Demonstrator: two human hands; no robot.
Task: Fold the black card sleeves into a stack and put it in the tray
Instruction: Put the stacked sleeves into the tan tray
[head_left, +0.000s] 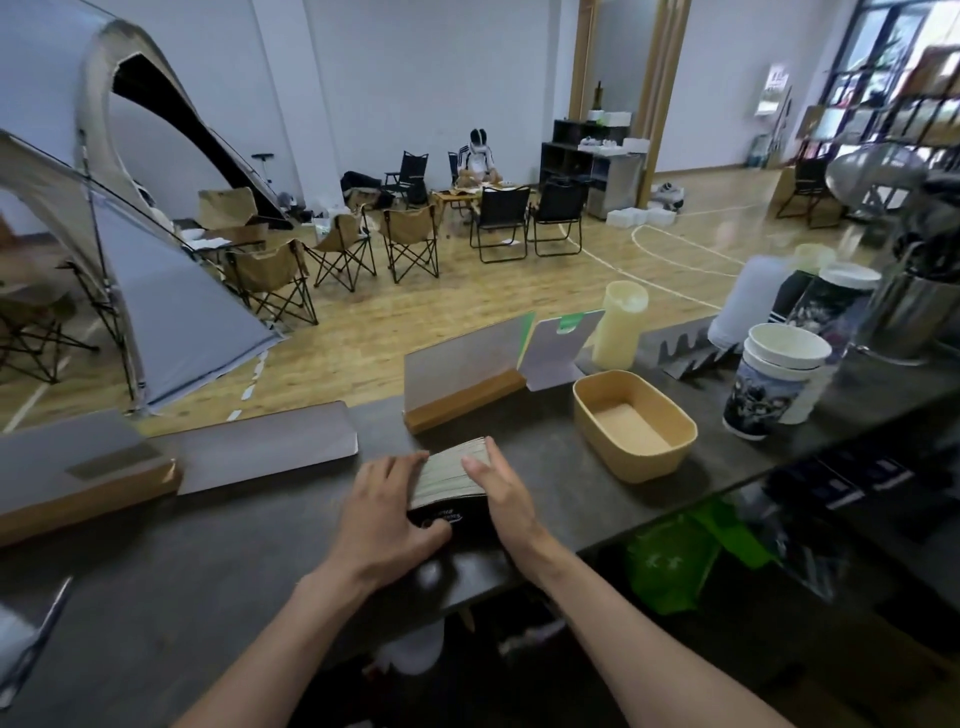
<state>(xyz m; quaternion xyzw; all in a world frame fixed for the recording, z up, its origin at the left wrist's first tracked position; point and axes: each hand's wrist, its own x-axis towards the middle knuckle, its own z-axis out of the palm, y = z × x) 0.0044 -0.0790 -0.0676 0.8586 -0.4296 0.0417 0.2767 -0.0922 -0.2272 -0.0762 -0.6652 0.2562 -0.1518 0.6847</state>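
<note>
- Card sleeves (451, 470) stood bunched on the counter (156, 587), just left of the tray (635, 423).
- Left hand (387, 506) gripped their left side, thumb curled at the front.
- Right hand (498, 486) pressed their right side, fingers straight.

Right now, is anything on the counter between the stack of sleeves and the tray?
Nothing visible. The stack, held between the left hand and right hand, has bare counter between it and the tray to its right.
</note>
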